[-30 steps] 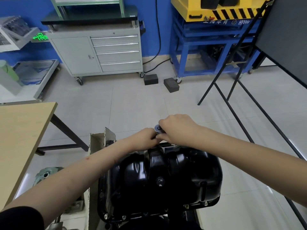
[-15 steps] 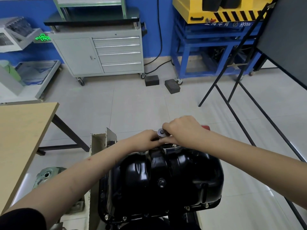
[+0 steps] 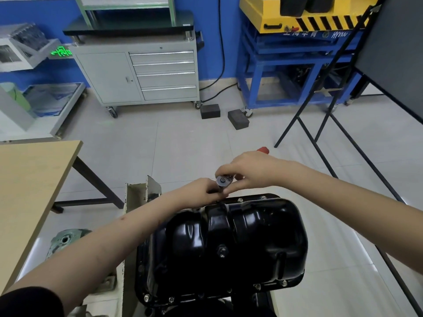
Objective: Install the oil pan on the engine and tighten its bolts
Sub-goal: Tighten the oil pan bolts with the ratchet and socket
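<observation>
A glossy black oil pan [image 3: 229,243] sits upside-up on the engine below me, with small bolts [image 3: 240,200] along its rim. At its far edge my right hand [image 3: 249,170] grips a ratchet wrench [image 3: 221,180] whose round silver head faces me; its red handle end [image 3: 263,149] pokes out past my knuckles. My left hand [image 3: 201,191] holds the socket part just under the ratchet head, fingers curled around it. The bolt under the socket is hidden.
A wooden table [image 3: 29,186] stands at my left. A cream engine stand bracket [image 3: 142,191] rises left of the pan. A black easel frame [image 3: 332,138] stands at the right. Grey tool cabinet [image 3: 142,74] and two dark blocks [image 3: 238,118] lie farther off.
My right hand has swung the ratchet handle away and to the right, so the red end now shows beyond the hand. My left hand stays at the socket.
</observation>
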Available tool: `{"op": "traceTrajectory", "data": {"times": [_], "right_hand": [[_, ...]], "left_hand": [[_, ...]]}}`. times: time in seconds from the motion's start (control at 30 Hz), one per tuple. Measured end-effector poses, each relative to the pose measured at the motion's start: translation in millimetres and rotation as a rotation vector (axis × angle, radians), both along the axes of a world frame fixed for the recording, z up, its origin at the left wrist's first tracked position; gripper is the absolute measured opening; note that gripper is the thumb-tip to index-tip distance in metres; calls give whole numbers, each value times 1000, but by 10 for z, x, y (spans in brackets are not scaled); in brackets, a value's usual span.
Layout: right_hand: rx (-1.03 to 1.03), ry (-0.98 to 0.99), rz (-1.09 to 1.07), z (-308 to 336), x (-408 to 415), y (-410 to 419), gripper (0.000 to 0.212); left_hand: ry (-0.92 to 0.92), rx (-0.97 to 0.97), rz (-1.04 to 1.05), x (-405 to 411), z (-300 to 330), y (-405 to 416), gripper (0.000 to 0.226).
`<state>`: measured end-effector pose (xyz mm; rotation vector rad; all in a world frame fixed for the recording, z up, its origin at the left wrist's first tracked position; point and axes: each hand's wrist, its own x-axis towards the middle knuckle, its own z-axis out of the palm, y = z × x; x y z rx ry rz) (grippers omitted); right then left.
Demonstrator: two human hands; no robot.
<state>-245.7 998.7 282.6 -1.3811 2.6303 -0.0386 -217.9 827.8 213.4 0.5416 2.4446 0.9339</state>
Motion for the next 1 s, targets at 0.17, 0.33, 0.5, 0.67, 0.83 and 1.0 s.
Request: {"op": "traceTrajectory", "data": {"times": [0.17, 0.33, 0.5, 0.67, 0.83, 1.0], "right_hand": [[15, 233, -90, -231, 126, 41, 47], [0, 266, -234, -328, 389, -84, 51], [-27, 205, -356, -301, 515, -138, 49], [-116, 53, -406, -187, 441, -92, 41], [-274, 52, -481, 93, 237, 73, 41], [-372, 5, -603, 214, 153, 300, 43]], "left_hand": [[-20, 34, 20, -28, -13, -17, 30], [-53, 72, 28, 6, -33, -84, 39], [-53, 84, 35, 42, -63, -100, 34], [-35, 110, 20, 50, -32, -62, 15], [-90, 247, 89, -40, 185, 76, 16], [-114, 242, 67, -237, 320, 283, 27]]}}
